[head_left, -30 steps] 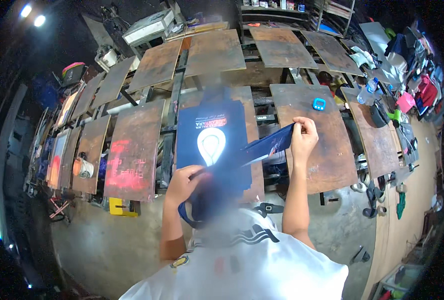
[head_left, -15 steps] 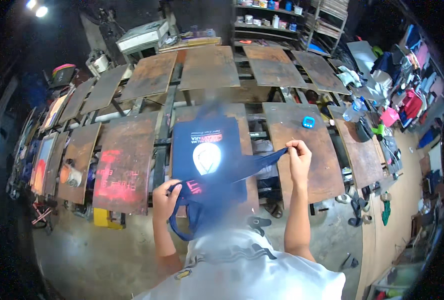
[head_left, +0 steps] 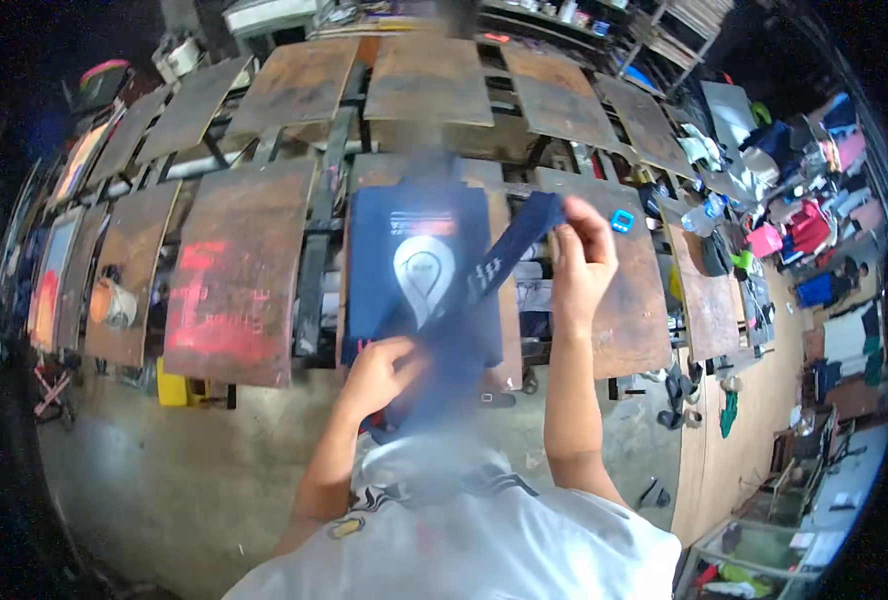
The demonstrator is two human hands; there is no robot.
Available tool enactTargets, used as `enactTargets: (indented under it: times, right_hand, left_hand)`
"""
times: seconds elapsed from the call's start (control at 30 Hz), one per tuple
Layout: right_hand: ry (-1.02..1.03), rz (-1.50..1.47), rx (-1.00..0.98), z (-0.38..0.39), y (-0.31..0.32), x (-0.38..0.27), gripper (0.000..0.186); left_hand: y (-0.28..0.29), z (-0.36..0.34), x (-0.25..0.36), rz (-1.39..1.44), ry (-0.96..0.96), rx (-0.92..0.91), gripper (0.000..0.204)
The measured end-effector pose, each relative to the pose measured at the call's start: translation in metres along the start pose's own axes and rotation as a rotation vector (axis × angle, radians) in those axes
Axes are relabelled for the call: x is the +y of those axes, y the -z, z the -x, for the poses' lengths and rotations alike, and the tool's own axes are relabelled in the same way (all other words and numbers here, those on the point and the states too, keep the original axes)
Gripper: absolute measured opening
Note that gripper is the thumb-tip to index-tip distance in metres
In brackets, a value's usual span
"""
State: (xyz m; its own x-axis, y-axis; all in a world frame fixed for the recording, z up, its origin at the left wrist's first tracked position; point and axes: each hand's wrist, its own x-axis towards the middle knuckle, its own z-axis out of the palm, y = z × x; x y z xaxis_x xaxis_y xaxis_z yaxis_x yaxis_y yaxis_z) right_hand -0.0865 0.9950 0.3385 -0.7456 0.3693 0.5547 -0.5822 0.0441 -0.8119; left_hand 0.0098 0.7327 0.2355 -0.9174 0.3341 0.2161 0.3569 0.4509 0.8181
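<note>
A navy cloth bag [head_left: 374, 260] lies flat on a board just ahead of me, printed with a white drop-shaped emblem and lines of lettering. My right hand [head_left: 584, 245] is closed, pinching the upper end of a navy fabric strap [head_left: 519, 235] with pale print on it. That strap slants down to the left across the bag's right side. My left hand [head_left: 382, 375] is over the bag's near edge, its fingers bent around dark cloth. A blurred streak down the middle hides part of the cloth and the fingertips.
Wooden print boards stand in two rows, one with red paint marks [head_left: 229, 310]. A small blue timer [head_left: 621, 221] rests on the board to the right. A white bucket [head_left: 114, 305] stands at left; clothes [head_left: 814, 225] are heaped at far right.
My right hand has raised the strap's end slightly, turning the strap steeper. My left hand has moved right, over the bag's near edge. The whole view has tilted downward.
</note>
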Motion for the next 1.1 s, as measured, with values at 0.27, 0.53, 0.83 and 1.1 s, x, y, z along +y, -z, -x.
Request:
enactTargets:
  times: [0.27,0.53,0.83,1.1]
  right_hand:
    - [-0.271,0.225,-0.196,0.102,-0.072,0.005,0.075]
    - [-0.578,0.247,-0.254,0.174,-0.079,0.037,0.040]
    - [-0.559,0.004,-0.048,0.171,-0.064,0.062,0.034]
    - [-0.488,0.230,-0.307,0.158,-0.075,0.042,0.037]
  left_hand:
    - [0.035,-0.013,0.007,0.015,0.179,0.279,0.035]
    - [0.020,0.001,-0.012,0.099,0.101,0.199,0.044]
    - [0.031,-0.012,-0.019,0.389,0.138,0.196,0.030]
    - [0.045,-0.032,-0.035,0.189,0.031,0.060,0.023]
